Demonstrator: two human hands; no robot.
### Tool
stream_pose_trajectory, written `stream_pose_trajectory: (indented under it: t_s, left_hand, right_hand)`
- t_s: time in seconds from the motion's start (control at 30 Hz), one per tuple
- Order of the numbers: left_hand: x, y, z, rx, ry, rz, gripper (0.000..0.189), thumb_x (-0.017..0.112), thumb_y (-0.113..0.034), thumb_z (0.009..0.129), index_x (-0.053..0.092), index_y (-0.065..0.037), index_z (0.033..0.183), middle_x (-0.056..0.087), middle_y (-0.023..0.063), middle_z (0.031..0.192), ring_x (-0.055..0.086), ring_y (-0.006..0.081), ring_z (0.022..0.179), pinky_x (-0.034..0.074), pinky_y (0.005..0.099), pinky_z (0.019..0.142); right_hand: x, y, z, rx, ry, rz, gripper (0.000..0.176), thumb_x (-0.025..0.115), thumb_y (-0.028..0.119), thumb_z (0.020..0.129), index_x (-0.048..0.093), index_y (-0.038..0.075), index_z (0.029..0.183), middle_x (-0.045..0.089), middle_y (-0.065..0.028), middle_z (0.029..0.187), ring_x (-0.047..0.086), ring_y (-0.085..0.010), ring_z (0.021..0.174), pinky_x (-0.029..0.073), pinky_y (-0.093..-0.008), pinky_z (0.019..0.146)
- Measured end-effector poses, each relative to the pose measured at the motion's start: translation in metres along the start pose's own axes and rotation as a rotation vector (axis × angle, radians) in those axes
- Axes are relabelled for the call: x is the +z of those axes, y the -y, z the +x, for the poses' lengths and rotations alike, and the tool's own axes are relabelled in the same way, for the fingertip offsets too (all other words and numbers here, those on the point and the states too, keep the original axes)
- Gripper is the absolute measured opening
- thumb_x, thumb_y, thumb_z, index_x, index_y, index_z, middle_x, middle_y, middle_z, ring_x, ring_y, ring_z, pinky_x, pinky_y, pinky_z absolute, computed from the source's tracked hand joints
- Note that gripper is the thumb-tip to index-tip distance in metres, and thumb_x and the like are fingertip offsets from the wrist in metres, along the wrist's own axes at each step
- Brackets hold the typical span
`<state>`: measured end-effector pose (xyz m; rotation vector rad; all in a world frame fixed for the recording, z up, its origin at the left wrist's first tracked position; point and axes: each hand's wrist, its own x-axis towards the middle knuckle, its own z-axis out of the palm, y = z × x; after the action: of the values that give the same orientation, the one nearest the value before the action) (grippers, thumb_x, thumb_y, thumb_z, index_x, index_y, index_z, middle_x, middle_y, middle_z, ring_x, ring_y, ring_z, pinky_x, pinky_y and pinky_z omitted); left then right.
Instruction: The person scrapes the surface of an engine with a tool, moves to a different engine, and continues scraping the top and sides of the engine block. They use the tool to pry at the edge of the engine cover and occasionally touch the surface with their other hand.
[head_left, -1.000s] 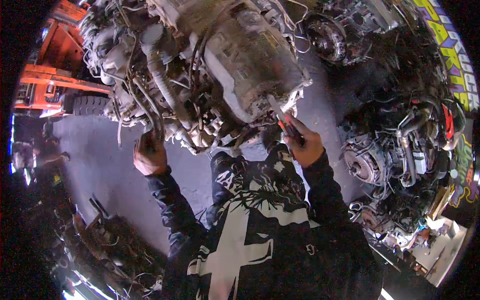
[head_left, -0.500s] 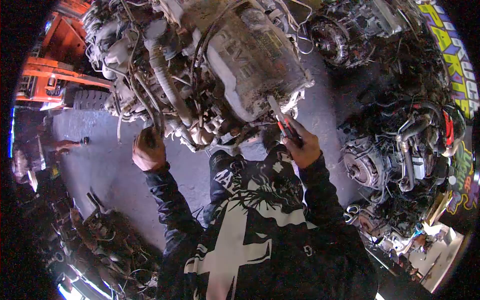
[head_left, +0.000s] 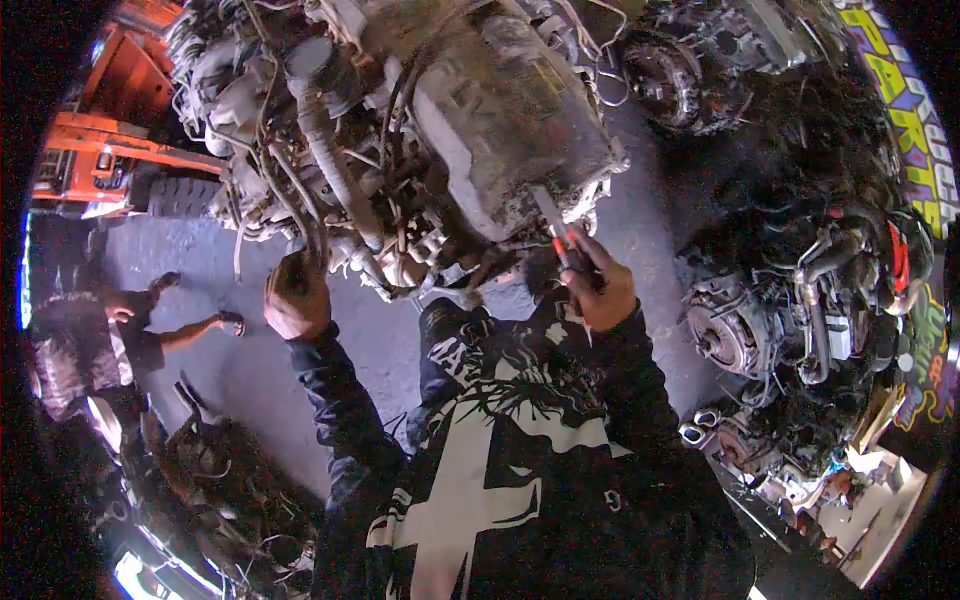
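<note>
The person wears a black top [head_left: 650, 500] with a big pale print down its front; the boldest part is a broad white cross [head_left: 455, 530], slightly aslant, its arm flaring toward one side; above it a ragged white band [head_left: 560, 430] runs across, crowned by thin black spiky strokes; a small pale curved mark [head_left: 612, 498] sits apart on the dark cloth; the left sleeve [head_left: 345, 405] is black, creased and faintly glossy along its folds, the right sleeve [head_left: 640, 370] equally black but more matt; both reach to the wrists, with left hand [head_left: 297, 300] and right hand [head_left: 605, 290] bare; farther down, dark cloth carries white lettering [head_left: 450, 362], too broken up to read.
</note>
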<state>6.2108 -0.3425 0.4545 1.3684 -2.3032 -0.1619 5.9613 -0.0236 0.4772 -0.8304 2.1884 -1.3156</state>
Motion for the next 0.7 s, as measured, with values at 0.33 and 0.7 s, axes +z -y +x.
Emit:
stream_pose_trajectory:
  t_s: [0.33, 0.7]
  left_hand:
    - [0.002, 0.002, 0.001, 0.030, -0.029, -0.031, 0.020, 0.065, -0.030, 0.090, 0.073, -0.011, 0.089, 0.071, 0.0107, 0.082, 0.068, 0.0323, 0.079, 0.053, 0.0428, 0.070]
    - [-0.001, -0.002, -0.002, 0.004, -0.066, -0.097, 0.017, 0.069, -0.027, 0.087, 0.073, -0.011, 0.089, 0.071, 0.0121, 0.085, 0.067, 0.0337, 0.079, 0.053, 0.0424, 0.069]
  right_hand:
    - [-0.002, 0.013, -0.001, -0.134, -0.056, -0.121, 0.056, 0.068, 0.020, 0.086, 0.055, 0.009, 0.139, 0.063, -0.0228, 0.128, 0.063, -0.0387, 0.116, 0.052, -0.0422, 0.098]
    - [0.012, 0.001, -0.012, -0.166, -0.033, -0.112, 0.054, 0.069, 0.009, 0.083, 0.056, 0.002, 0.135, 0.065, -0.0247, 0.122, 0.070, -0.0359, 0.102, 0.055, -0.0372, 0.084]
